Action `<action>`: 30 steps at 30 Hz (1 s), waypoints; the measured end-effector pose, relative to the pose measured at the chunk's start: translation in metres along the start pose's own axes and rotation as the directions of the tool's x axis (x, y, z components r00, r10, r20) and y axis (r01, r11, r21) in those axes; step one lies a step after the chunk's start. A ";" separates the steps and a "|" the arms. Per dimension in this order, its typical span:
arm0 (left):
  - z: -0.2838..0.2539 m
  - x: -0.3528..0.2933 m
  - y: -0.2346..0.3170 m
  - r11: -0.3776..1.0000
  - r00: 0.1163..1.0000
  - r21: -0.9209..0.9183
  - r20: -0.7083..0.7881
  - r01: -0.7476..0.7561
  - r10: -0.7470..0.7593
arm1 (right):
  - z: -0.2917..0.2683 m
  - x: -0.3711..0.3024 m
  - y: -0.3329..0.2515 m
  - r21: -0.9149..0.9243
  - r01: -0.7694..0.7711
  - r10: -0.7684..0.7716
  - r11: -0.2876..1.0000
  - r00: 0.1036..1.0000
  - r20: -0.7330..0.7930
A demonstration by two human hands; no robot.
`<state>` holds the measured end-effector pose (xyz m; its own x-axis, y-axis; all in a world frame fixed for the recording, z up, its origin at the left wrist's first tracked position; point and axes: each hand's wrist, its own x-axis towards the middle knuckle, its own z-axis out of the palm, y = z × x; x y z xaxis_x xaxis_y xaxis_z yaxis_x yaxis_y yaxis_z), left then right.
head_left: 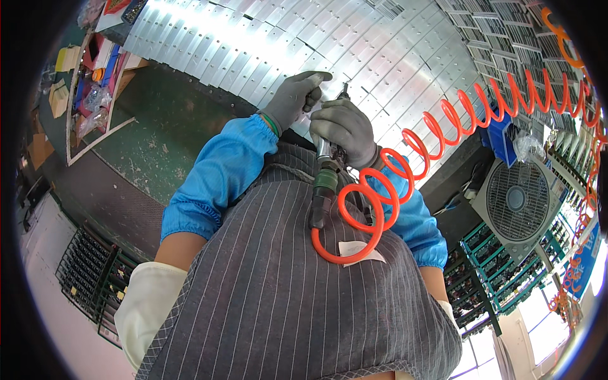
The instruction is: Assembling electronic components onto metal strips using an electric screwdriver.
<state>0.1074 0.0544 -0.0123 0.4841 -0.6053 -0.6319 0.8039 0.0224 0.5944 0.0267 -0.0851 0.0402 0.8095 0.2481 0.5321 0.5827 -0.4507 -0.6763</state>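
Observation:
My right hand [347, 130], in a grey glove, is wrapped round an air tool [325, 179] with a silver barrel, a green band and a black rear end. A dark narrow tip of the tool points away from me, over rows of shiny flat metal plates [253, 47]. Close on its left, my left hand [292, 100], gloved in grey too, has its fingers curled and thumb and forefinger near the plates. What it holds, if anything, is hidden. A coiled red air hose [411, 142] loops by the tool and stretches off to the right.
A grey fan [516, 196] stands at the right, beside a blue bin [500, 139]. Stacks of metal strips [506, 38] lie at the far right. Dark racks of small parts [88, 269] stand at the left. Bags and boxes [95, 95] fill a marked floor area at the far left.

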 end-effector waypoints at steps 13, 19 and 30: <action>-0.003 -0.001 -0.003 1.000 1.000 -0.002 -0.001 -0.023 0.023 | 0.001 0.007 0.001 -0.017 0.002 -0.002 1.000 1.000 0.005; -0.003 0.004 -0.003 1.000 1.000 -0.002 0.012 -0.003 0.003 | -0.004 0.013 -0.003 -0.002 0.022 -0.022 1.000 0.997 -0.072; 0.027 -0.007 0.011 0.973 0.992 0.226 0.126 -0.047 0.019 | -0.068 0.016 -0.042 0.580 -0.296 0.651 0.758 0.310 -0.693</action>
<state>0.1035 0.0373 0.0115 0.4519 -0.7000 -0.5529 0.6809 -0.1297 0.7208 0.0096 -0.1204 0.1117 0.5807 -0.8104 0.0775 0.2440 0.0824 -0.9663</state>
